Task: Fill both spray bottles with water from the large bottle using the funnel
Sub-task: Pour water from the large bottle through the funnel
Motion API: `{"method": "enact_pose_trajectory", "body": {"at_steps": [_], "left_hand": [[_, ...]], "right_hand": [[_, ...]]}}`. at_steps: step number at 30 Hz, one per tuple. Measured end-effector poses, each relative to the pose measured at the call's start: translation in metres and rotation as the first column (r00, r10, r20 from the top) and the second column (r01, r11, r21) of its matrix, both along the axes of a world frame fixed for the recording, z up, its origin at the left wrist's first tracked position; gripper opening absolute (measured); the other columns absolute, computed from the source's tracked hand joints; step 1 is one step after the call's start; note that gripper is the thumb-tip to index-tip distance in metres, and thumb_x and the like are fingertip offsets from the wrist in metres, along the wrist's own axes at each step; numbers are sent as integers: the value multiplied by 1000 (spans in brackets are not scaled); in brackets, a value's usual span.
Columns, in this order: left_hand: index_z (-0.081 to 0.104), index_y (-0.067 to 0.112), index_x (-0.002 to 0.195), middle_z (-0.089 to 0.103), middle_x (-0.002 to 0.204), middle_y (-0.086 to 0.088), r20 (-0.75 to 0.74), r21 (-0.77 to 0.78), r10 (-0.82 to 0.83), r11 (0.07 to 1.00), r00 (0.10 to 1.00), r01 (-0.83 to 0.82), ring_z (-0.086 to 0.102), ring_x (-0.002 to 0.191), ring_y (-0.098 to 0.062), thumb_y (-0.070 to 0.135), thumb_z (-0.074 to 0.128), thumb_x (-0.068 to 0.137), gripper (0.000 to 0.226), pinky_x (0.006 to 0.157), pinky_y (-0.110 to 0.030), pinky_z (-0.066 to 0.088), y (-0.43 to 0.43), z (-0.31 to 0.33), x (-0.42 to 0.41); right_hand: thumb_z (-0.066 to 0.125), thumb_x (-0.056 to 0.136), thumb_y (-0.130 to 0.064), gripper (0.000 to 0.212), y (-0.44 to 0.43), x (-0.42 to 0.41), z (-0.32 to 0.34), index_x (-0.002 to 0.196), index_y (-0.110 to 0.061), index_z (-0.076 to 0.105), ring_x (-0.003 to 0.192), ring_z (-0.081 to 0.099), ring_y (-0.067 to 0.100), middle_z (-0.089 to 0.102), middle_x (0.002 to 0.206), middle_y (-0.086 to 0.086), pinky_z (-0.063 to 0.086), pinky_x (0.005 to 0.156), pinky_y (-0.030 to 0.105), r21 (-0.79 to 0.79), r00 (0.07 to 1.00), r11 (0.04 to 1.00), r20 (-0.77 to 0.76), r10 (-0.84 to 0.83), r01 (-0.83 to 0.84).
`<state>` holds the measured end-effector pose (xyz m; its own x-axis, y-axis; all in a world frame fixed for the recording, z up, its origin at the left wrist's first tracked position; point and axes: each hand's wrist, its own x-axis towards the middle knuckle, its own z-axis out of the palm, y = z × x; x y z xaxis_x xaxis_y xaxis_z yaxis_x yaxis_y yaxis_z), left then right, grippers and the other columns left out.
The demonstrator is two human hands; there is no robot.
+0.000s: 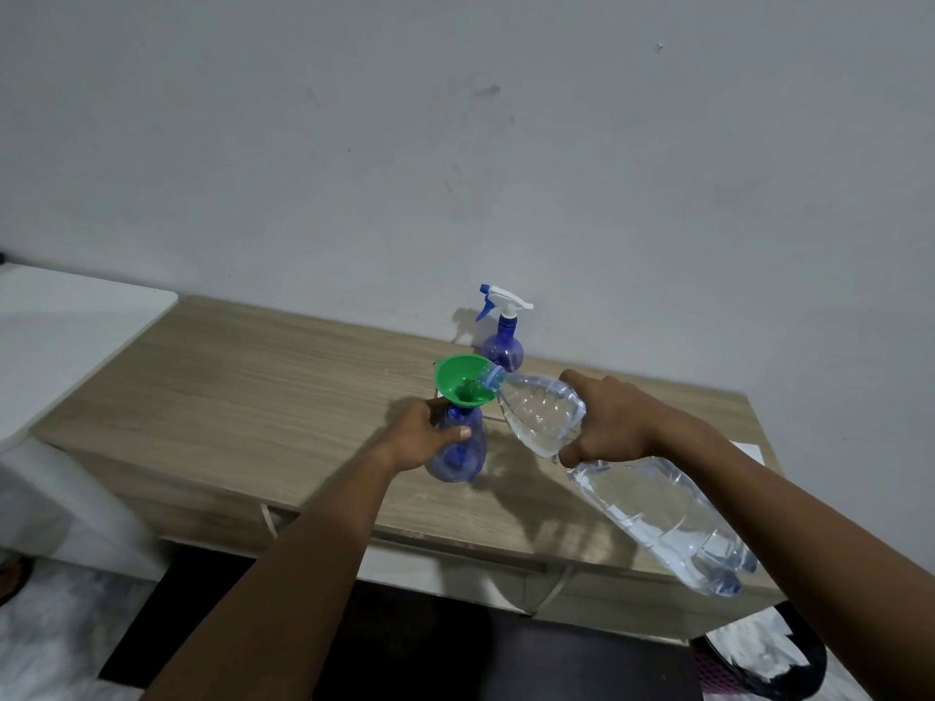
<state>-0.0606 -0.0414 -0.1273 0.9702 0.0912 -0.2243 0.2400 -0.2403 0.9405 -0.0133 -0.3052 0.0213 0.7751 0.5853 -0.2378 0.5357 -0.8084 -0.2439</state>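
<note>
The left hand (422,437) wraps its fingers round the upper body of the near spray bottle (458,460), thumb across the front, with the bottle upright on the wooden table (253,397). A green funnel (458,376) sits in the bottle's neck, just above the fingers. The right hand (612,422) grips the large bottle (652,503) about its shoulder. The fingers curl over the top and the thumb sits underneath. The bottle is tipped left, its mouth resting at the funnel's right rim and its base out to the near right. The left palm hides the spray bottle's left side, and the right hand covers a band of the large bottle. Whether water is running into the funnel cannot be made out. The large bottle is clear and holds water. The level in the blue-tinted near spray bottle cannot be read. The far spray bottle (502,346) stands upright by the wall (455,144) beyond the funnel, with its white trigger head on and its contents unclear.
</note>
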Motion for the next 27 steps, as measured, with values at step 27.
{"method": "enact_pose_trajectory", "body": {"at_steps": [27], "left_hand": [[69,13,122,76,116,-3,46,-54,30,998,998,-27,69,113,-24,25,84,74,52,104,-53,51,-2,-1,-4]], "right_hand": [[89,66,-27,74,14,8,-46,124,-26,43,87,67,14,64,97,-21,54,74,30,824,886,516,37,-463,235]]}}
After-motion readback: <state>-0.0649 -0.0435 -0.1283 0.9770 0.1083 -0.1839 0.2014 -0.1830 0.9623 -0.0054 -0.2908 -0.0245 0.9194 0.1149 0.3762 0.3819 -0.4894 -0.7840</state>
